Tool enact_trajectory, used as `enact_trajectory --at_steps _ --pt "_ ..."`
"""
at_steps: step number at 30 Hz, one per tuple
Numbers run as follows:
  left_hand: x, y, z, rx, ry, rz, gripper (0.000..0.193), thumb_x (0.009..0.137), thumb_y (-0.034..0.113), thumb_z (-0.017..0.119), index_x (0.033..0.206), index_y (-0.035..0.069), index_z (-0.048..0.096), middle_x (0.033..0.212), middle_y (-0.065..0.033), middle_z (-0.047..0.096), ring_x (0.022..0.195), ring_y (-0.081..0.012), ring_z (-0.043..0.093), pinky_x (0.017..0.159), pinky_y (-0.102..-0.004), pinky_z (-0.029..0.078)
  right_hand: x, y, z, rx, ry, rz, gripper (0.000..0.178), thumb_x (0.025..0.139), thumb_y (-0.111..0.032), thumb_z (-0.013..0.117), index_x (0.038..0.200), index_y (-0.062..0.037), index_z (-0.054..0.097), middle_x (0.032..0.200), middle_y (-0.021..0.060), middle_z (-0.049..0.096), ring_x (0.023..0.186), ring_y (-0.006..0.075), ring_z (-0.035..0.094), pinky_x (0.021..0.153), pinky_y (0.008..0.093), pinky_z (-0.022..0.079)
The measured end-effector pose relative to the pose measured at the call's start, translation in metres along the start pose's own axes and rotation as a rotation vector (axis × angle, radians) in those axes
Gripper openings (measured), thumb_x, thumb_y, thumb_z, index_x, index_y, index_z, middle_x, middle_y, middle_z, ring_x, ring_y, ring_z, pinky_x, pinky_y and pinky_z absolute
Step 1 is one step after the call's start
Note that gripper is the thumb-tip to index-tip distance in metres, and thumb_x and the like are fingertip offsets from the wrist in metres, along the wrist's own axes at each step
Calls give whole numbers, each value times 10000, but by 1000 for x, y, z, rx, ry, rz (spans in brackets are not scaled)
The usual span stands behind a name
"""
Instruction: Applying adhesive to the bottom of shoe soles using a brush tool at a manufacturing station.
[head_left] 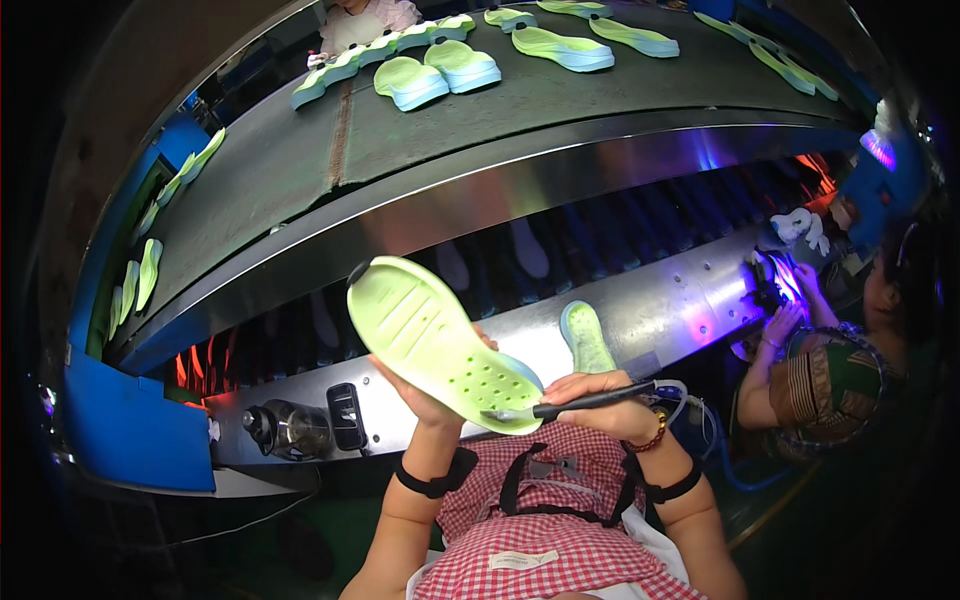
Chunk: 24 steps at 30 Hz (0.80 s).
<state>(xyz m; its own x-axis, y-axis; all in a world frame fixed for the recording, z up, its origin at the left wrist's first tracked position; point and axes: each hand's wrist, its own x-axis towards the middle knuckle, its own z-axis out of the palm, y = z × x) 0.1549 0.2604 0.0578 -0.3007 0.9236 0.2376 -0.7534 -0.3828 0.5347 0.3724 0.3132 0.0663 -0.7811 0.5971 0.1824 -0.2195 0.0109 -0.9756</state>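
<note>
Black-handled tool (600,399) in right fingers (578,385) at pale-green sole (425,335).

The person wore a red-and-white checked apron (600,565) with a pale label (523,559) on its near part and black straps (513,480) farther up, over a white garment (655,545). Black bands (676,485) circled both forearms; dark red bracelet beads (657,431) ringed the bare right hand's (605,416) wrist.

Straight edges bowed toward the blackened rim. Upheld sole (415,335) brightly lit, its holes clearly resolved. Glare thrown back by the metal table (690,300); violet light (785,280) cast over its right end. Red-orange glow (190,370) seen at far left. Floor (830,500) swallowed by shadow.
</note>
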Motion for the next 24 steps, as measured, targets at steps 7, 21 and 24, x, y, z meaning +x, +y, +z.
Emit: enact_trajectory --at_steps 7,21,24 --pt "-23 -23 -16 -183 27 -312 669 838 485 416 1317 30 316 1158 -253 490 1000 -388 535 819 -504 465 3 -15 30 18 49 126 216 765 -8 643 980 7 625 947 110 647 843 124 609 753 226 494" --pt "-4 9 -32 -300 -46 -917 503 823 205 505 1239 -52 389 1141 -225 529 976 -296 586 845 -408 481 -1 -40 6 -280 -333 -158 217 751 -31 650 968 -26 636 966 125 643 884 215 631 789 296 499" --pt "-5 10 -8 -149 -52 -931 519 821 223 516 1241 -55 392 1139 -226 530 984 -291 579 831 -382 486 1 -32 -7 -407 -321 -171 216 750 -30 638 966 -37 635 976 115 642 886 220 631 790 288 495"
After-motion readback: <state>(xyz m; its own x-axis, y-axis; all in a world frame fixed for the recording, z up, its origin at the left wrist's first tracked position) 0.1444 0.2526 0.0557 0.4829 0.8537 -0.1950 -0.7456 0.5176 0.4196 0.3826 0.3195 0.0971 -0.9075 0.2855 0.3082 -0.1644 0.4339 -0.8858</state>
